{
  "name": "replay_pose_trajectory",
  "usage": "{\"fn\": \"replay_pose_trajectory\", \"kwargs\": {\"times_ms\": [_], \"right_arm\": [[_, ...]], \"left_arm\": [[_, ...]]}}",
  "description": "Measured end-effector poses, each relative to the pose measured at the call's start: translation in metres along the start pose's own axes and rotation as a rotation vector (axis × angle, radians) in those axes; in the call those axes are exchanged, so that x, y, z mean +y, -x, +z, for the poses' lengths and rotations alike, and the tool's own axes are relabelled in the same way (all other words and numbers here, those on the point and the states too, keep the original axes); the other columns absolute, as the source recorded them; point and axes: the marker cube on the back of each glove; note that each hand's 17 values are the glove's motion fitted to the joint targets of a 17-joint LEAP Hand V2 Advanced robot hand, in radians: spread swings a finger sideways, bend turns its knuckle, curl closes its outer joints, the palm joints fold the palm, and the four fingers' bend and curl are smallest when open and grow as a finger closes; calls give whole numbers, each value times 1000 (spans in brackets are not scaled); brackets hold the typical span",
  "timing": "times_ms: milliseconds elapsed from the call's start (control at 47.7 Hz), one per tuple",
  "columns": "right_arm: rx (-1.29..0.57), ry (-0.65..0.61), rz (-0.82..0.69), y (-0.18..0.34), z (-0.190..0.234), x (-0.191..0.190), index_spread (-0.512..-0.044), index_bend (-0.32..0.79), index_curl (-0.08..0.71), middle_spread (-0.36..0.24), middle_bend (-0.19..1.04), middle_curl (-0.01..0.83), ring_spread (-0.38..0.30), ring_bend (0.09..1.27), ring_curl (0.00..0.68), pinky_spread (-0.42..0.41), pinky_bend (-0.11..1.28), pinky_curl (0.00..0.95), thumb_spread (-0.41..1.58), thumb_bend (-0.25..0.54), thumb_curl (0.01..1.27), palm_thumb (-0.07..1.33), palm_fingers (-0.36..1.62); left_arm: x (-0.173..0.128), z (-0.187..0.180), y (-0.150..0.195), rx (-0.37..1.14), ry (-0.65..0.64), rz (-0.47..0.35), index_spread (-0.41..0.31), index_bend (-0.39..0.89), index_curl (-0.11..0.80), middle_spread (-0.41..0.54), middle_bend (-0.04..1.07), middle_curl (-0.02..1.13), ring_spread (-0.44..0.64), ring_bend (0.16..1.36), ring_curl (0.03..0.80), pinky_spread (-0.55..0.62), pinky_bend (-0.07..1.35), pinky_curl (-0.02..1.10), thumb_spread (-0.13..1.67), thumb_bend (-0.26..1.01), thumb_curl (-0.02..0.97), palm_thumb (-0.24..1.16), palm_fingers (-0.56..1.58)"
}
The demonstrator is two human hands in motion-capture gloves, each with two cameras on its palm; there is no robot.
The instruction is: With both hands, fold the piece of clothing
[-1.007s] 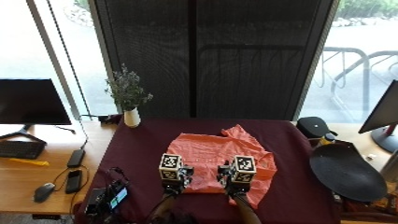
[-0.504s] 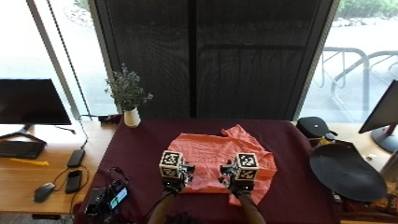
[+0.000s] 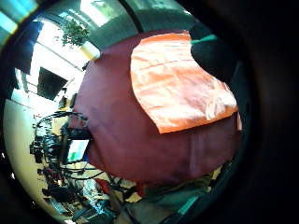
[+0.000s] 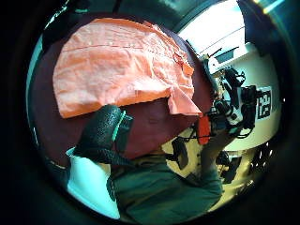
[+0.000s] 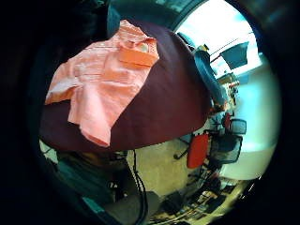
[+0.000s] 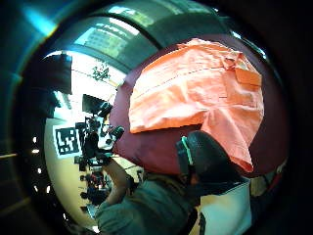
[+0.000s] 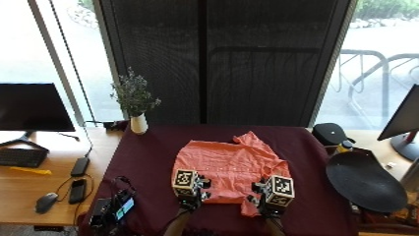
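Orange shirt [image 7: 229, 169] lies crosswise, collar pointing right; neither hand's grip shows clearly.

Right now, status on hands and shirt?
Left hand and right hand at near hem, grip not visible. Orange shirt flat on maroon tablecloth, unfolded. Nothing in the way.

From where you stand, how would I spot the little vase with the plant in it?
Start at the table with the dark red cloth, where the orange shirt lies. Go to the cloth's far left corner, by the window. There a small white vase stands upright, holding a greyish leafy sprig, the only plant there.
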Motion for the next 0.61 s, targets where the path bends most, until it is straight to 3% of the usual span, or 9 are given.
{"fn": "replay_pose_trajectory", "kwargs": {"times_ms": [126,399,504,608], "right_arm": [[-11,63,100,-26,31,9,-332,108,276,20,211,287,131,410,301,223,631,342,1138,51,361,644,319],[-105,133,101,-49,95,5,-300,125,264,13,214,327,97,420,317,200,602,342,1156,-4,374,683,361],[-58,213,83,-53,110,8,-281,140,270,13,210,338,87,427,325,192,580,338,1165,-16,376,684,394],[3,279,88,-56,119,9,-273,179,293,-1,198,344,71,396,319,188,533,328,1154,-25,368,662,449]], "left_arm": [[6,42,-3,16,93,12,-108,106,277,-76,244,420,50,544,333,220,390,326,1085,-17,323,464,579],[9,93,-2,-48,229,53,-111,122,275,-95,229,432,20,546,347,173,406,356,1044,-24,345,483,580],[13,99,-2,-53,277,54,-115,136,281,-101,210,430,11,539,346,167,403,362,1043,-19,350,495,581],[35,64,-7,-71,377,37,-132,163,301,-117,196,426,-5,524,342,157,371,358,1059,-9,359,539,619]]}}
